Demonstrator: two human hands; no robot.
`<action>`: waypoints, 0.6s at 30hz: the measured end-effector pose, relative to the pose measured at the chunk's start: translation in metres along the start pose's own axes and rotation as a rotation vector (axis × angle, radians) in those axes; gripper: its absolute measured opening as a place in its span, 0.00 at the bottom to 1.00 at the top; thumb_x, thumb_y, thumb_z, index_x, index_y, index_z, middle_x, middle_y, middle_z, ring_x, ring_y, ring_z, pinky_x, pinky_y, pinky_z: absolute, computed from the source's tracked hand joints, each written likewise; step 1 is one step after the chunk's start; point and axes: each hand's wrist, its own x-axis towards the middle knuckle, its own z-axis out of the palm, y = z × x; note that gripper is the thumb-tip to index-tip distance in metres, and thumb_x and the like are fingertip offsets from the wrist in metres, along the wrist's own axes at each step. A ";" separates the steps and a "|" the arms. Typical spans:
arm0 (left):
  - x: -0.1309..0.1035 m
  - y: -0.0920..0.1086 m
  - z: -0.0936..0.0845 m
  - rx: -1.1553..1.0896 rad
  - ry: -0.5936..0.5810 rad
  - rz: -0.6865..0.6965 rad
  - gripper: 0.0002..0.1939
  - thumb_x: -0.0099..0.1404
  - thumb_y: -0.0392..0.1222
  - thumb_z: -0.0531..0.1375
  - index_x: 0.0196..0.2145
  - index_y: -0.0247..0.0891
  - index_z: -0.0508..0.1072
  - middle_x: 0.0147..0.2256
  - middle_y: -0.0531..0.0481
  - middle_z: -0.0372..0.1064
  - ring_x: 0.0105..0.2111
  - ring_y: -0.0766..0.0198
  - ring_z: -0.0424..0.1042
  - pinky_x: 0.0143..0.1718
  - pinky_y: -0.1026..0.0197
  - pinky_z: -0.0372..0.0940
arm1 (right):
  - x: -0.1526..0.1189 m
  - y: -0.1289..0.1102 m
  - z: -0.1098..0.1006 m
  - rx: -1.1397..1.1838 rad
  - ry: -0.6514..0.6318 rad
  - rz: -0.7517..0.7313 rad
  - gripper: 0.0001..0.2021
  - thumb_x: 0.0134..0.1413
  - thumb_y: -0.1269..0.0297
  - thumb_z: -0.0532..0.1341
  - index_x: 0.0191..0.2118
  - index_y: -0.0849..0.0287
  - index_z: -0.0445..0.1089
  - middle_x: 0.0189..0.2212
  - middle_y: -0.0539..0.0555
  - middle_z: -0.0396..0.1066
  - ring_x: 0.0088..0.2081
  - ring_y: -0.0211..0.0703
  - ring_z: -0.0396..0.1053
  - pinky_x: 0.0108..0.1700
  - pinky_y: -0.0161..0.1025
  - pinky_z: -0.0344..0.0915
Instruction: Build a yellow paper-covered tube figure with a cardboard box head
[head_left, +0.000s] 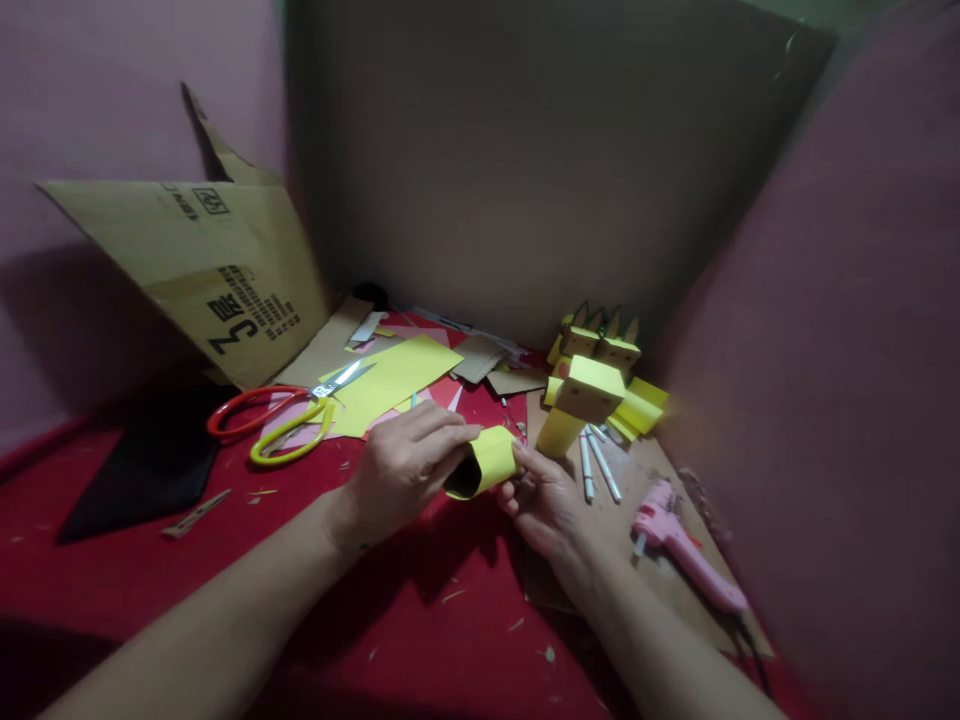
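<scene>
- Pink walls (840,300) rise at both sides, and a red tabletop (150,610) strewn with scraps lies below.
- The yellow paper tube (496,455) sits near the middle of the view, its dark hollow end turned toward 8 o'clock.
- The left hand (409,455) has its fingers narrowed on the tube's 9 o'clock side; how its thumb sits is hidden.
- The right hand (551,505) lightly pinches the 3 o'clock edge between fingers and thumb.
- A light, even hold from both sides should keep the paper round; squeezing would probably crease it.
- Line up the paper's edges before pressing along any seam, since a skewed overlap would likely twist the tube.
- Keep wrists clear of the pink glue gun (686,545) at 4 o'clock from the tube; whether it is hot cannot be told.
- The scissors (304,405) at 9 to 10 o'clock point away, sensibly out of reach of the fingers.
</scene>
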 end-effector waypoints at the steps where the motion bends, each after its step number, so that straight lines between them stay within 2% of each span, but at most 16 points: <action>1: -0.001 0.000 0.000 -0.001 -0.015 0.008 0.06 0.65 0.28 0.60 0.41 0.29 0.74 0.34 0.41 0.76 0.33 0.59 0.72 0.34 0.57 0.70 | 0.000 0.001 0.000 -0.006 -0.006 0.010 0.10 0.40 0.67 0.72 0.28 0.64 0.72 0.15 0.48 0.70 0.12 0.33 0.63 0.12 0.28 0.57; 7: 0.000 0.006 -0.001 -0.025 -0.037 -0.056 0.07 0.66 0.27 0.57 0.41 0.29 0.73 0.36 0.40 0.75 0.36 0.59 0.73 0.37 0.58 0.70 | 0.002 0.002 -0.002 -0.038 -0.034 0.044 0.14 0.39 0.64 0.75 0.27 0.64 0.71 0.14 0.47 0.69 0.11 0.31 0.62 0.11 0.26 0.56; 11: 0.006 0.009 -0.003 0.038 -0.057 0.016 0.06 0.68 0.30 0.57 0.36 0.32 0.74 0.31 0.44 0.75 0.30 0.62 0.71 0.31 0.61 0.67 | 0.001 0.003 -0.002 -0.074 -0.054 0.061 0.17 0.39 0.60 0.75 0.28 0.64 0.71 0.14 0.48 0.70 0.11 0.31 0.62 0.10 0.25 0.54; 14: 0.011 0.006 -0.010 0.053 -0.072 -0.014 0.08 0.68 0.30 0.55 0.34 0.32 0.74 0.29 0.44 0.74 0.29 0.62 0.70 0.30 0.62 0.66 | 0.000 0.003 -0.003 -0.078 -0.143 0.064 0.20 0.36 0.54 0.76 0.27 0.63 0.70 0.14 0.47 0.69 0.12 0.33 0.63 0.10 0.26 0.56; 18: 0.019 -0.001 -0.017 0.063 -0.127 -0.078 0.09 0.67 0.29 0.54 0.31 0.31 0.73 0.28 0.44 0.72 0.28 0.63 0.70 0.30 0.63 0.65 | -0.001 0.004 -0.006 -0.067 -0.257 0.050 0.22 0.29 0.58 0.79 0.28 0.63 0.70 0.13 0.45 0.66 0.13 0.33 0.63 0.12 0.26 0.58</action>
